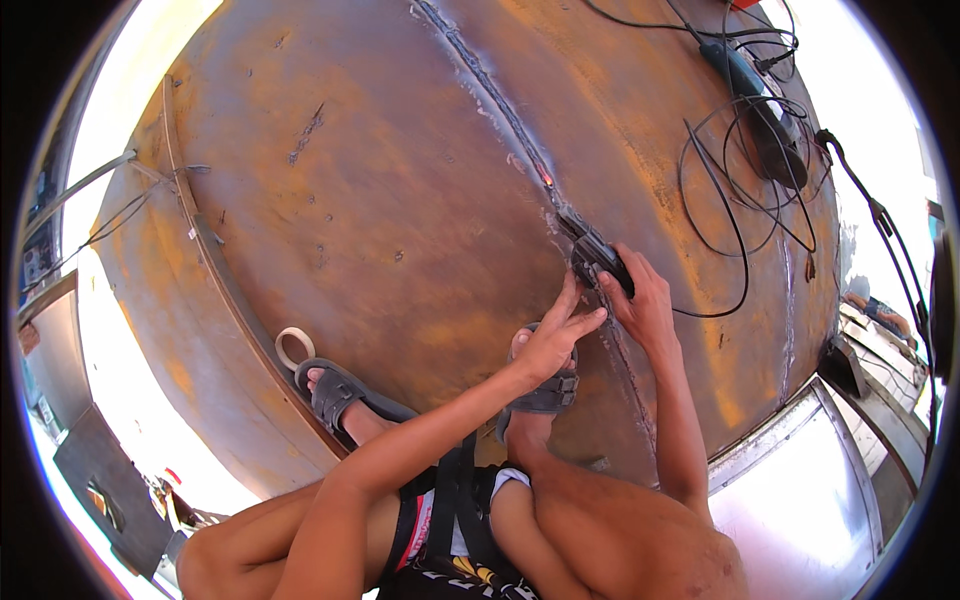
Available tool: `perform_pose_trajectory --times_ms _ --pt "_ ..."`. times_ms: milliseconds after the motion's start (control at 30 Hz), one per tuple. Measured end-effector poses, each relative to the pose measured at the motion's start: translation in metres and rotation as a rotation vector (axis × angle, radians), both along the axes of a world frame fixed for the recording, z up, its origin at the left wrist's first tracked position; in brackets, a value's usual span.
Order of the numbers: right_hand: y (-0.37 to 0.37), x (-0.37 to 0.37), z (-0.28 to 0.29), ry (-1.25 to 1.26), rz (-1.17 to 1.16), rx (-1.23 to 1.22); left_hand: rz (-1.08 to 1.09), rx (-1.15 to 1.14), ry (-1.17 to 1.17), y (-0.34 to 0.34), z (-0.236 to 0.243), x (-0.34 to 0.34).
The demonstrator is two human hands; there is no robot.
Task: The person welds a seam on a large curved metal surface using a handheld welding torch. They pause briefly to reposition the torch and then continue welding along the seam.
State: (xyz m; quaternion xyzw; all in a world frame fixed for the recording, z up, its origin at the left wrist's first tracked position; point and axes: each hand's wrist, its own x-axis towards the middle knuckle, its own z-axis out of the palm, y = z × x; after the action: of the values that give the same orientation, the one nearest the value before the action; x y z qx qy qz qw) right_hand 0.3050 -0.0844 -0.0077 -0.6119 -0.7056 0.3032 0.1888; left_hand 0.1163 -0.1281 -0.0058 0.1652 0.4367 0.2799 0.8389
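My right hand (642, 305) is closed around a black, ribbed hand tool (592, 248), its exact kind unclear. The tool's narrow front end points up along a weld seam (490, 90) that crosses a rusty brown steel plate (400, 180). Just ahead of the tool's front end, a small spot (547, 181) on the seam glows orange-red. Beside the tool's rear, my left hand (553, 345) has its fingers stretched out and apart. Its upper fingertips reach the tool's underside or lie very close; I cannot tell which. Below my hands the seam continues, rough and dark.
At the upper right lies a teal and black power tool (755, 110), tangled in thin black cable (690, 190). My sandalled feet (345, 395) stand on the plate. A tan ring (295, 346), perhaps a tape roll, is by a raised metal strip (225, 280). A shiny metal sheet (790, 490) borders the lower right.
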Motion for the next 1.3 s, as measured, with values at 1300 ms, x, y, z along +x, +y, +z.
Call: perform_pose_trajectory --times_ms 1300 --pt "-0.012 0.022 0.026 0.002 0.09 -0.119 -0.1 -0.012 -0.065 -0.011 0.016 0.007"
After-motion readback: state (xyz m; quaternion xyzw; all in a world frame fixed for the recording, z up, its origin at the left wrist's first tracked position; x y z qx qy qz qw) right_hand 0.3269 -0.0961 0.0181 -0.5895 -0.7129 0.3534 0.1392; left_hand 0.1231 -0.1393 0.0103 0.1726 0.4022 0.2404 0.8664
